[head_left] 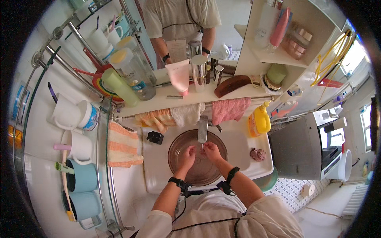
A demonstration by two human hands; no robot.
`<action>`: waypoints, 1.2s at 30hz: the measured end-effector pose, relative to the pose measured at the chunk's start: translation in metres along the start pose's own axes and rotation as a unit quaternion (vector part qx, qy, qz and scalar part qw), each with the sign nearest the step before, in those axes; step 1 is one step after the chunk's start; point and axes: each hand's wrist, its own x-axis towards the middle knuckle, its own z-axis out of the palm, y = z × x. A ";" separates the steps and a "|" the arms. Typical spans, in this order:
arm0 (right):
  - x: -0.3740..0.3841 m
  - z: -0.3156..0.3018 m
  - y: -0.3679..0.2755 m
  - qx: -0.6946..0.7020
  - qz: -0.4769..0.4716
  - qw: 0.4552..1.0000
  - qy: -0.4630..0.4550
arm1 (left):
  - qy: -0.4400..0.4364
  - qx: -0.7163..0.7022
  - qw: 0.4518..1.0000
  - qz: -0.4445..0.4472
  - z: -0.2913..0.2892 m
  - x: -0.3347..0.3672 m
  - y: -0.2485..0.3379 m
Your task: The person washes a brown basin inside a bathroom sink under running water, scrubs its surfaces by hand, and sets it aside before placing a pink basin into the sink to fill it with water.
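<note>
Inspection from inside the room finds two bare hands working over a round, brown, see-through bowl [200, 174], which sits in a white washbasin [238, 156] at the centre of the frame. The governing relation, in this observer's judgement, is that between the fingertips and the metal tap [203, 131]. The tap lies directly above the hands in the frame, its long axis running roughly top to bottom, its lower end pointing toward the space between them. The right hand [213, 152] is the nearer, its fingertips just below and slightly right of that end; the left hand [188, 158] sits a little lower and to the left, farther off. Both have fingers bent and drawn fairly narrow, and the two hands are apart. A thin pale streak [203, 146] shows beside the right fingertips; whether it is water or a small held item cannot be established, nor can it be told whether the left holds anything. The bowl, being round, presents no long axis; it extends beneath both hands and toward the lower centre of the frame. Contact between hands and bowl is not confirmed. A black object [154, 137] stands left of the bowl, a crumpled cloth [257, 154] to its right.
</note>
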 end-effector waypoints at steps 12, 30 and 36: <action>-0.032 -0.035 0.046 -0.621 -0.106 0.758 -0.166 | -0.016 0.475 0.857 0.199 -0.049 -0.021 -0.030; -0.053 -0.037 0.035 -0.500 -0.059 0.787 -0.358 | 0.146 0.087 0.985 -0.011 -0.074 0.001 0.005; -0.071 -0.021 0.036 -0.312 -0.080 0.848 -0.420 | 0.096 -0.036 0.990 0.092 -0.048 0.002 0.032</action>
